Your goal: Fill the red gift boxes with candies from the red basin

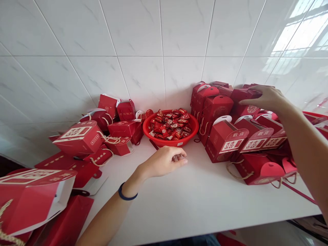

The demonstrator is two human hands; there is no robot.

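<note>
My left hand [167, 161] hovers over the white table, in front of a red plastic basin [151, 135] heaped with red-wrapped candies [170, 124]. Its fingers are loosely curled and apart from the thumb, with nothing visible between them. At the upper right, my right hand [269, 98] reaches over the stacked gift boxes. Its thumb and fingers are around a red cardboard gift box [243, 94] at the top of that pile. Part of this box is hidden behind the hand.
Red gift boxes [233, 138] with rope handles are stacked on the right. More red boxes [79, 138] lie jumbled on the left, some with flaps open. A tiled wall [140, 30] stands behind the white table [189, 198]. A red rim [315, 113] shows at far right.
</note>
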